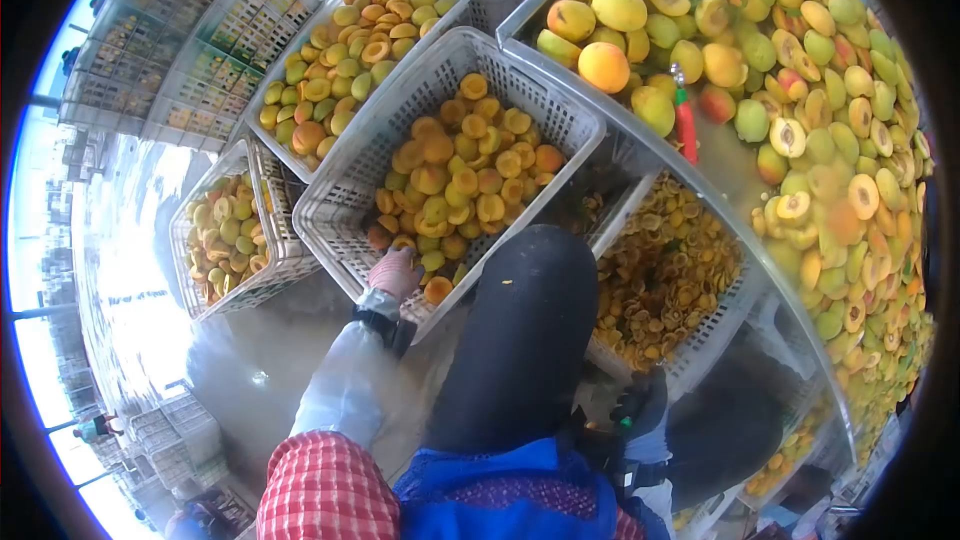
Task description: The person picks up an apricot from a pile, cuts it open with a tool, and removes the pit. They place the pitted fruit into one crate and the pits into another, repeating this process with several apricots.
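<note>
My left hand (396, 274), in a pinkish glove, reaches into the near corner of a light plastic crate (320, 202) of halved apricots (455, 175). Its fingers are bent together against the fruit there, the tips partly hidden; I cannot tell what they hold. A dark strap (383, 325) circles that wrist above a pale sleeve cover. Low beside my knee, in shadow, is my right hand (640, 405), in a dark glove with its fingers indistinct. A tool with a red and green handle (686, 120) lies among the fruit on the metal-rimmed table.
Apricots, whole and halved, cover much of the table (735, 208) at right. Under its rim stands a crate of brownish fruit scraps (665, 275). Two more fruit crates (445, 8) (185, 258) stand at left, with stacked crates (165, 35) behind. My knee (535, 290) is against the middle crate.
</note>
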{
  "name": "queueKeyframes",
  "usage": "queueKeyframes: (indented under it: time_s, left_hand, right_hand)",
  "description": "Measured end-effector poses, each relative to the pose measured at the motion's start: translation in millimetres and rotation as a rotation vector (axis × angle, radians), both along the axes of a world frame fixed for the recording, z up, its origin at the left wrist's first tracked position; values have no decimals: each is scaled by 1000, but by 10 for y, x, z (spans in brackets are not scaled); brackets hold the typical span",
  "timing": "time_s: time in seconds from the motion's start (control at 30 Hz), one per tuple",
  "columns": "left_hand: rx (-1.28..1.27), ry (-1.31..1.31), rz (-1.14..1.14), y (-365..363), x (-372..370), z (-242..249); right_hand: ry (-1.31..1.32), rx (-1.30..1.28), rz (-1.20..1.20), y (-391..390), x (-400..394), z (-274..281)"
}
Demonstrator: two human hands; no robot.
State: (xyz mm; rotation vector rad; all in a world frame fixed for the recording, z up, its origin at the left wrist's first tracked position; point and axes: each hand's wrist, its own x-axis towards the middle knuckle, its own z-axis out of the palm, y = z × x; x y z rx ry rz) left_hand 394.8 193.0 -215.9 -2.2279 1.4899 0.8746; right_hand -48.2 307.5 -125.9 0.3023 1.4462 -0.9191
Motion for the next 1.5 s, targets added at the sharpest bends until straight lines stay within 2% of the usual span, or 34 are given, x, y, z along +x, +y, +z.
queueKeyframes:
  time_s: [0.03, 0.13, 0.17, 0.23, 0.27, 0.37, 0.4, 0.5, 0.57, 0.63, 0.7, 0.73, 0.8, 0.9, 0.93, 1.0, 1.03, 1.1, 1.2, 1.3, 1.33, 1.43, 1.47, 1.5]
  left_hand:
    - [11, 10, 15, -45, -2, -63]
    - [321, 234, -110, -50, -2, -390]
    - [432, 322, -167, -40, -13, -568]
    - [497, 427, -233, 135, 163, -1147]
    - [528, 477, -262, 172, 243, -1301]
    - [591, 317, -525, -13, 90, -1015]
    - [546, 263, -487, -92, 19, -699]
    - [322, -20, -29, -329, 25, -786]
    - [-23, 2, 128, -600, 36, -534]
    - [-436, -72, 173, -812, 65, -477]
    - [-632, -115, 226, -1130, 43, -305]
    - [-539, -14, 245, -1183, 99, -422]
    - [-356, 189, 270, -1273, 156, -575]
    - [-327, 72, 121, -1033, -97, -578]
    - [-140, 184, 2, -947, -11, -685]
    - [67, 229, -74, -677, -122, -586]
    - [164, 157, -308, -525, -200, -605]
    - [250, 128, -363, -374, -291, -674]
    - [230, 376, -135, -274, -30, -963]
    - [230, 350, -9, -591, 26, -385]
    - [42, 261, 30, -602, 7, -242]
    - [-122, 400, 226, -610, 7, 38]
    - [-276, 487, 264, -590, -54, 154]
    - [-423, 586, 295, -590, -181, 368]
  right_hand:
    - [-46, -10, -4, 30, -33, -17]
    - [1, -23, 22, 35, 31, -54]
    - [-45, -13, 5, 19, 35, -67]
    - [-140, 18, -25, -5, 50, -90]
    - [-102, 36, -19, -37, 87, -85]
    - [-30, 67, 0, -138, 167, -77]
    - [-34, 66, 9, -139, 164, -94]
    - [16, 102, 52, -229, 234, -53]
    - [30, 122, 80, -270, 234, -78]
    - [-6, 130, 111, -222, 156, -203]
    - [-103, 120, 90, -186, 86, -293]
    - [-149, 110, 77, -205, 74, -305]
    - [-58, 130, 112, -228, 109, -301]
    - [-5, 140, 116, -221, 153, -314]
    - [3, 134, 112, -234, 138, -321]
    - [-59, 109, 55, -207, 122, -382]
    - [-93, 96, 22, -176, 118, -408]
    - [-29, 140, 30, -277, 198, -287]
    - [-31, 170, 29, -282, 190, -237]
    - [-70, 40, 100, -345, 178, -43]
    - [-84, -26, 135, -361, 203, 28]
    - [-26, -287, 154, -257, 272, 36]
    - [-79, -215, 126, -193, 176, -120]
    - [-62, -213, 151, -175, 173, -33]
